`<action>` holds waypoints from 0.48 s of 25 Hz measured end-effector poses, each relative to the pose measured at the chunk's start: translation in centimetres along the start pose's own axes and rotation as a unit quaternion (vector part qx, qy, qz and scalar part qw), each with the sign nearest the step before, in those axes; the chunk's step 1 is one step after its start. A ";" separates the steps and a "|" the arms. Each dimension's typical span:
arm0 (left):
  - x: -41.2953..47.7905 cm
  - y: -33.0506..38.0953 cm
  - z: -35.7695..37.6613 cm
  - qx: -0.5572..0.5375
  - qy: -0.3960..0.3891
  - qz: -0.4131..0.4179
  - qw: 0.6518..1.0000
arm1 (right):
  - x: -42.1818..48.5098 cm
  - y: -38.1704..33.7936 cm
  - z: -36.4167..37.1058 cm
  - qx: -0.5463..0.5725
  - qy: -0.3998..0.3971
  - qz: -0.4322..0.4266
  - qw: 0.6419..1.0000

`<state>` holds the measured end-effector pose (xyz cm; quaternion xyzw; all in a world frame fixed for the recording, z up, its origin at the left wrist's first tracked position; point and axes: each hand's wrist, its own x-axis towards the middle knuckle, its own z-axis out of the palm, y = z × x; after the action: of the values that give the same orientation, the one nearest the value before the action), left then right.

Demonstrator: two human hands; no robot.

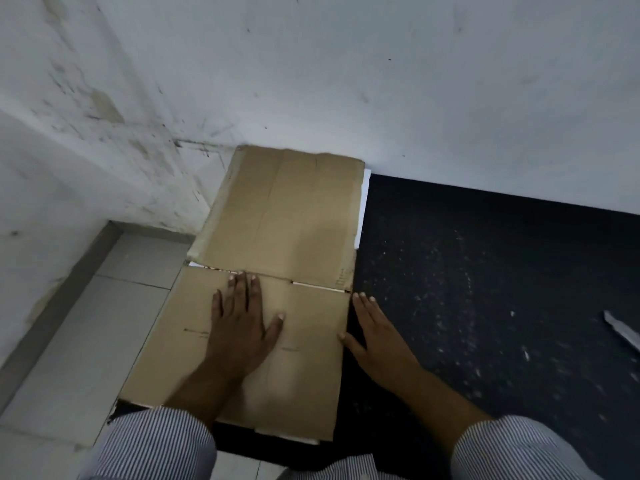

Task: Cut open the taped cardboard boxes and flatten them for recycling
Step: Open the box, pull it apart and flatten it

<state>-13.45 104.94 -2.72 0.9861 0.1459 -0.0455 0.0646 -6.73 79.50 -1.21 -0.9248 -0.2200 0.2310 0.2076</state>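
Where the striped sleeves enter at the bottom, both forearms are cut off by the picture's edge, and the left one covers part of the near edge of the flattened cardboard box. Faint print on the cardboard: unreadable. White material shows under the box's right edge and through the slit across its middle; cannot tell what it is. Pale object at far right is cropped and blurred; not identified.

Box lies flat on the floor, far end at the foot of the scuffed white wall, straddling grey tiles and black mat. Left hand lies palm down on the near panel, fingers straight and spread, fingertips at the slit, gripping nothing. Right hand lies flat on the mat just beside the box's right edge, fingers straight, thumb touching that edge, holding nothing.
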 end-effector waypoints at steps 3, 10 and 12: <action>0.6 1.2 -1.4 0.009 -0.049 -0.042 0.998 | -2.2 2.8 -2.0 -0.012 -0.021 0.018 1.000; -0.1 13.8 -6.8 -0.099 -0.096 0.018 0.990 | -8.6 10.7 -12.1 0.074 0.054 0.128 0.987; -0.8 20.1 -7.2 -0.152 -0.102 0.098 0.978 | -12.3 14.4 -15.6 0.078 0.101 0.136 0.982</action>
<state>-7.76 86.63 6.72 0.9645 0.0461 -0.1163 0.2325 -3.94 57.17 8.56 -0.9456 -0.0509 0.1791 0.2669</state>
